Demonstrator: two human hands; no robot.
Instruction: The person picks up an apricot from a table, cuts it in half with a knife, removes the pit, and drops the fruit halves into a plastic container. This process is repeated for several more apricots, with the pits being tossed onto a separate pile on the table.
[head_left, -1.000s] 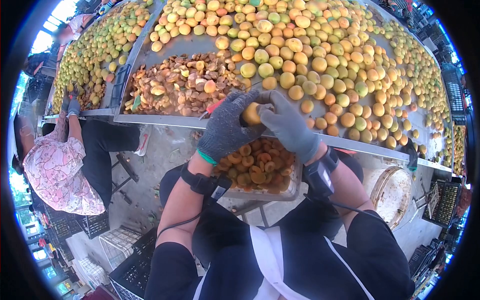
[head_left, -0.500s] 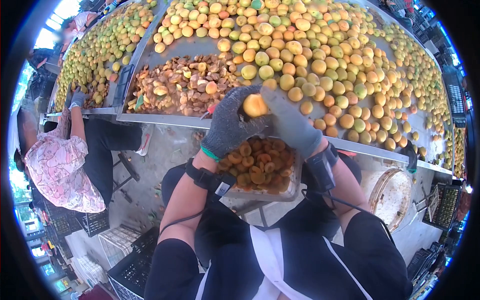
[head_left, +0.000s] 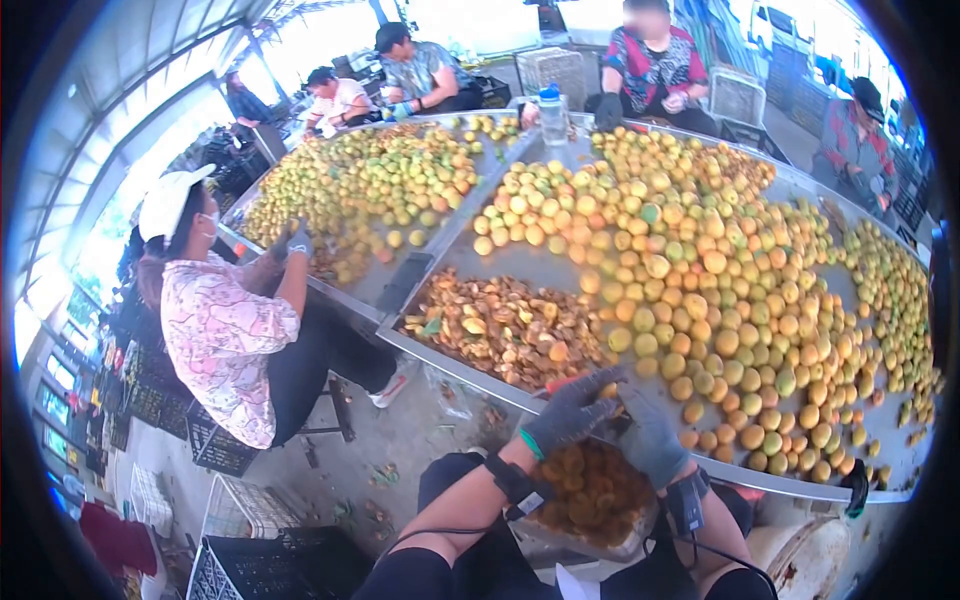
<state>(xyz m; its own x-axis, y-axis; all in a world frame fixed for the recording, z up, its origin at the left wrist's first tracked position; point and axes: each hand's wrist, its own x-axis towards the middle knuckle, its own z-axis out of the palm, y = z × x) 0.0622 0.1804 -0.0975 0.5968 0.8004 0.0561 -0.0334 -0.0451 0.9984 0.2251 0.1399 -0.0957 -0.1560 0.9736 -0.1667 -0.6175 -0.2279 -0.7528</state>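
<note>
My left hand [head_left: 575, 412], in a dark grey glove with a green cuff, is at the table's front edge with its fingers curled. A small orange-yellow patch of apricot [head_left: 608, 393] shows by its fingertips; the rest is hidden. Close against it is my right hand [head_left: 648, 442], in a grey glove, fingers bent; what they grip is hidden. Below both hands, a pale tub [head_left: 632, 543] holds apricot halves [head_left: 585, 490]. Beyond my left hand lies a heap of brown pits and apricot scraps [head_left: 510, 325], with a red object [head_left: 562, 384] at its near edge.
Whole apricots [head_left: 720, 290] cover much of the metal table [head_left: 480, 388]. A divider [head_left: 455, 228] separates the left section, where a co-worker [head_left: 225, 310] sits. Other people sit along the far side near a water bottle [head_left: 552, 112]. Black crates [head_left: 250, 565] and a white bucket [head_left: 800, 555] stand on the floor.
The view has swung up and left, bringing in the far side of the table and more people. The apricot, plainly visible in my left hand before, is now mostly hidden between my hands.
</note>
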